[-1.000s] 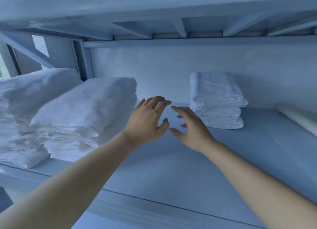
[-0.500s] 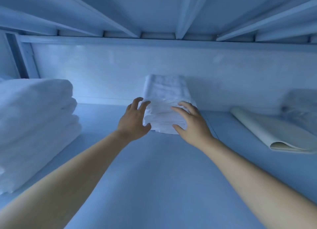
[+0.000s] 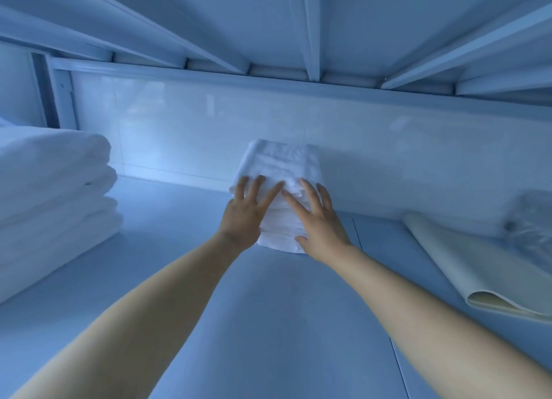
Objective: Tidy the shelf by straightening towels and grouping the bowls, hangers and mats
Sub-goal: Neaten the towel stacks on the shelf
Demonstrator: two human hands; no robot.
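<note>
A small stack of folded white towels [image 3: 280, 162] stands at the back middle of the shelf board [image 3: 268, 309], against the white wall. My left hand [image 3: 246, 213] lies flat on the stack's front left, fingers spread. My right hand [image 3: 318, 219] lies flat on its front right, fingers spread, thumb low by the bottom towel. Both palms press on the top and front of the stack; neither hand grips it. A larger stack of thick white towels [image 3: 50, 195] fills the shelf's left side.
A folded cream mat [image 3: 466, 267] lies at the right of the shelf, with a crinkled clear plastic bundle [image 3: 534, 228] behind it. The ribbed underside of the upper shelf [image 3: 298, 25] hangs close overhead. A metal upright [image 3: 62, 100] stands at the back left.
Both hands reached forward from mid-air to the small towel stack and now lie flat on it with fingers spread. The view shifted right, so the mat came into sight.
</note>
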